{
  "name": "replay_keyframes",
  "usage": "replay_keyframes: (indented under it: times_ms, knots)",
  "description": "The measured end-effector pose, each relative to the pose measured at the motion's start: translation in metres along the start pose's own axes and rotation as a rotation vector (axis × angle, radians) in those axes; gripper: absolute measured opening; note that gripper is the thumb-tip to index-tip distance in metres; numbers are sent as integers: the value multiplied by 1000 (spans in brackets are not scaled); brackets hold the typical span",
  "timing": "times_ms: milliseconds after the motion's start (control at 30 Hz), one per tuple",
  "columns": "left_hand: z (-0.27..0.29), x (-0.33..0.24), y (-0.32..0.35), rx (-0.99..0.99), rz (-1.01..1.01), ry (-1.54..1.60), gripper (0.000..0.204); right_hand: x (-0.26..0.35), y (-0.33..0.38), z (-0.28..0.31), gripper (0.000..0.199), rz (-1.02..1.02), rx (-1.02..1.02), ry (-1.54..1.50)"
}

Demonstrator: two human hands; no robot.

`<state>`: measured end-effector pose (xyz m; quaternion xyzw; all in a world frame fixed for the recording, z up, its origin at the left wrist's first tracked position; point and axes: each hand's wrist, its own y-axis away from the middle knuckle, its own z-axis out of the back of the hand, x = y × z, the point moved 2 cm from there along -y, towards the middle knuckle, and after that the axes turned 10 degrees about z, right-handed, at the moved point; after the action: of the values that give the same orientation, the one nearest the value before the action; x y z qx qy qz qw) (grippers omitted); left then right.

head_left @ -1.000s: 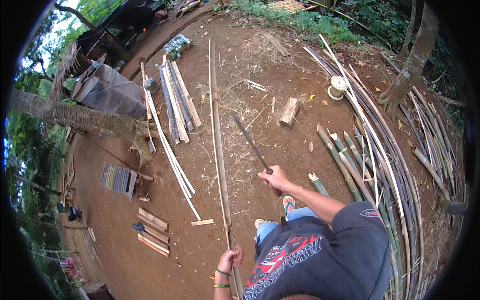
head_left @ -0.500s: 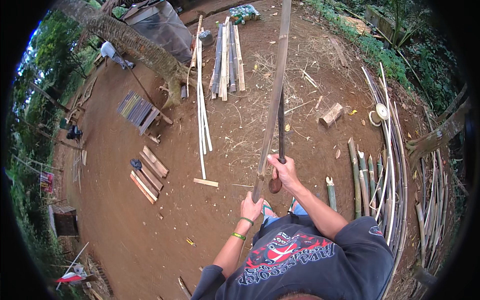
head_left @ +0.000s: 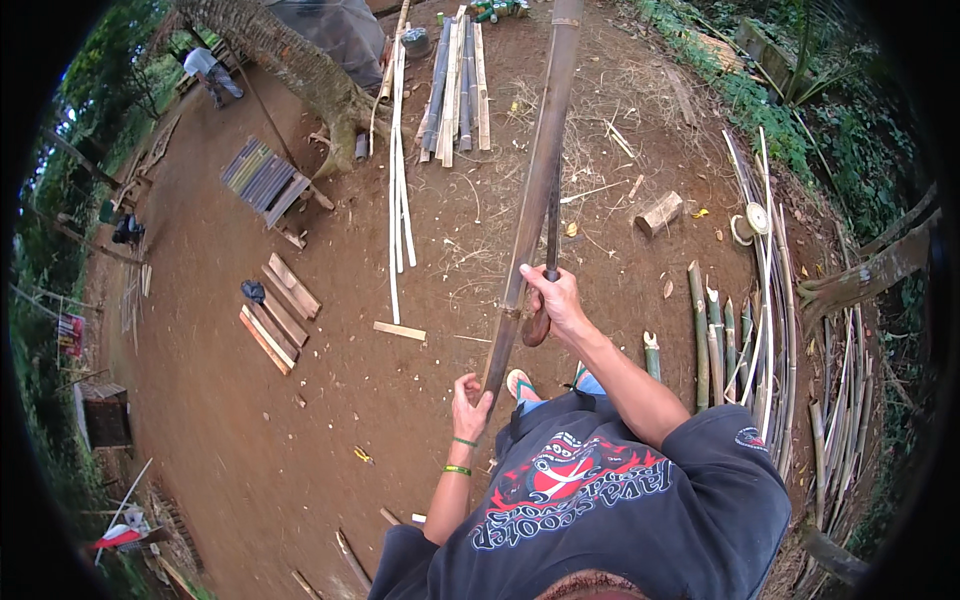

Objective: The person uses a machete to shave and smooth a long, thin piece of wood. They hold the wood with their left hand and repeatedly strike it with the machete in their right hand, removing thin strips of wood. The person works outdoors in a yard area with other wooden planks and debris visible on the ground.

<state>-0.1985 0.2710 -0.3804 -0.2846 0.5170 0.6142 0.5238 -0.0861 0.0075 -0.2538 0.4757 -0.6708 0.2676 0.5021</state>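
Note:
A long split bamboo pole (head_left: 541, 160) slants upward from my lap past the top of the view. My right hand (head_left: 556, 298) is closed around the curved wooden handle of a machete (head_left: 553, 230), its dark narrow blade pointing away beside the pole. The thumb of that hand presses against the pole's side. At the pole's near end is my left hand (head_left: 468, 407), fingers loosely apart and thumb beside the bamboo; whether it bears any weight I cannot tell.
Split bamboo slats (head_left: 458, 90) lie ahead, with pale strips (head_left: 398, 200) nearer. Short boards (head_left: 280, 315) and a slatted bench (head_left: 265, 180) are at left. A log piece (head_left: 659, 214), green bamboo lengths (head_left: 698, 335) and long poles (head_left: 790, 330) lie right. Far left, a person (head_left: 212, 75) stands.
My left hand has loosened from the pole's near end and moved slightly left and down. My right hand, with the machete, has shifted a little left and up, its thumb now on the pole.

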Motion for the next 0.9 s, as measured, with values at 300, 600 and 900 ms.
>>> replay_keyframes:
  times_ms: [300,600,900]
  knots:
    - [36,149,131,-123,377,-463,79,15,-13,-16,30,-27,20,-65]
    - [35,162,87,-119,314,-424,42,44,-44,-6,38,-72,8,-127]
    - [41,28,26,22,44,-101,30,52,-66,77,31,-29,-174,150]
